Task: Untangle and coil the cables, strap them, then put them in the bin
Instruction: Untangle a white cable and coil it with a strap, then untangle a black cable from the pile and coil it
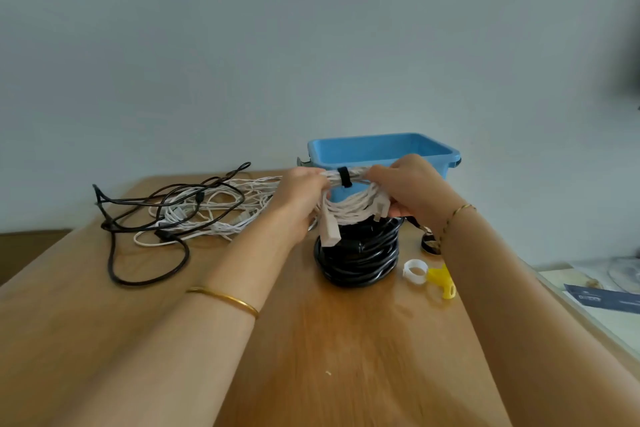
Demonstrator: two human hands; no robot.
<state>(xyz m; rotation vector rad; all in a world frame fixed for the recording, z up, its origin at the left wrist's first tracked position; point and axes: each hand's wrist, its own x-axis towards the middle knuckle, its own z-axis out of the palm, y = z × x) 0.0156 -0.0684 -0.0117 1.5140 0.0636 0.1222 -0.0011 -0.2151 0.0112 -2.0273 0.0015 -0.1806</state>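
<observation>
The left hand (pixel 301 198) and right hand (pixel 412 191) curl their fingers round opposite ends of a white braided cable coil (pixel 349 210), holding it in the air above the wooden table (pixel 346 340). A black strap (pixel 344 177) circles the bundle's upper strands between the two hands, and a white plug block (pixel 329 230) hangs from the coil by the left palm.

Just behind the hands stands the blue bin (pixel 381 151), at the table's far edge near the pale wall (pixel 311 45). Directly under the held bundle sits a black cable coil (pixel 360 253), stacked in thick loops on the wood. To its left sprawls a tangle of black and white cables (pixel 180 208), reaching almost to the table's left edge. To the right of the black coil lie a white strap (pixel 414 270) and a yellow strap (pixel 443 282), touching each other, close to the right forearm.

The table's right edge runs beside that forearm; beyond it, papers (pixel 602 298) rest on a lower surface. A broad stretch of wood lies between the forearms in the foreground.
</observation>
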